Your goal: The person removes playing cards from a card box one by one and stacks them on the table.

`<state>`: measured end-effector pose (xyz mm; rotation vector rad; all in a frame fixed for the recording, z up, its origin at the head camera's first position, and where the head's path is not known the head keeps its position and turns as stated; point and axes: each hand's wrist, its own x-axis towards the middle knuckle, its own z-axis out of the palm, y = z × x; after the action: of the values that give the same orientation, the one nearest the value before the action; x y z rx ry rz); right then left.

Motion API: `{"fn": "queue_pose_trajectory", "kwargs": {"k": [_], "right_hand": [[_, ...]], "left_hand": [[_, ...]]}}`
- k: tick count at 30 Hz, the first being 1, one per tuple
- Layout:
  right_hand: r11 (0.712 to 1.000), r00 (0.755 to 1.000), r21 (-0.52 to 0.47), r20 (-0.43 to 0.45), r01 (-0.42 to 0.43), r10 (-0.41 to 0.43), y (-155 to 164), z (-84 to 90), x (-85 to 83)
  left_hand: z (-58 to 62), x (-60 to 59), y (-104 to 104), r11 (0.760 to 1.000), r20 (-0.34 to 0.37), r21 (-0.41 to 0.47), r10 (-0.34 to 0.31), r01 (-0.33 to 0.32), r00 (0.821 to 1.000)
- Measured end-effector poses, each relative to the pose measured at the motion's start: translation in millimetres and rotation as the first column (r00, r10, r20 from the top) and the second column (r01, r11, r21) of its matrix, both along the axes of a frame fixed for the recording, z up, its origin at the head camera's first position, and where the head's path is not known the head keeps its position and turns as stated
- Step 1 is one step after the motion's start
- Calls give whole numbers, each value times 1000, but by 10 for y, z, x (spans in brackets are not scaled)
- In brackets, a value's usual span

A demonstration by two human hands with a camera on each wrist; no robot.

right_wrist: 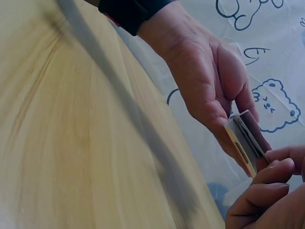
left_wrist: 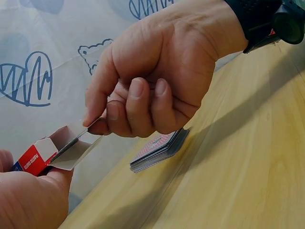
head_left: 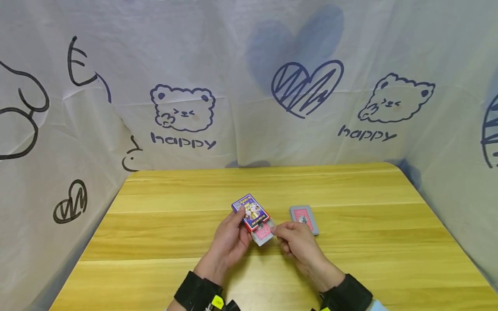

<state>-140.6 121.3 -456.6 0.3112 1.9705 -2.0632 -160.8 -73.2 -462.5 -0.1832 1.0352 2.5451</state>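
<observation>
My left hand grips a blue and red playing-card box, tilted with its flap end toward me. From that end sticks out a playing card with a red patterned back and pale border. Thumb and forefinger of my right hand pinch its edge, the other fingers curled in. In the left wrist view the card looks thin inside the white-lined box; how many cards are pinched is hard to tell. Just beyond the right hand, a stack of playing cards lies face down on the table.
The wooden table runs to a white cloth hung behind and at both sides, with drawn bears and hearts. Black bands with devices sit on both wrists.
</observation>
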Motion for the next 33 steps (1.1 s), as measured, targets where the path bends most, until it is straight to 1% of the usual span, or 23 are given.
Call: {"fn": "queue_pose_trajectory", "kwargs": {"k": [4, 10, 17, 26, 33], "right_hand": [[1000, 1000, 7, -9, -21, 21, 11, 11, -8], [997, 999, 75, -33, -22, 25, 36, -2, -7], [993, 997, 96, -42, -64, 68, 42, -11, -8], [989, 996, 125, -41, -74, 80, 45, -7, -16], [985, 991, 121, -39, -125, 130, 68, 5, -11]], "left_hand": [[5, -18, -24, 1000, -4, -14, 12, -12, 1000], [-16, -20, -55, 999, 1, -46, 2, -2, 1000], [-27, -37, -70, 1000, 6, -22, 20, -20, 1000], [-13, -29, -64, 1000, 0, -31, -5, 5, 1000], [-9, -59, -79, 999, 18, -28, 43, -42, 999]]}}
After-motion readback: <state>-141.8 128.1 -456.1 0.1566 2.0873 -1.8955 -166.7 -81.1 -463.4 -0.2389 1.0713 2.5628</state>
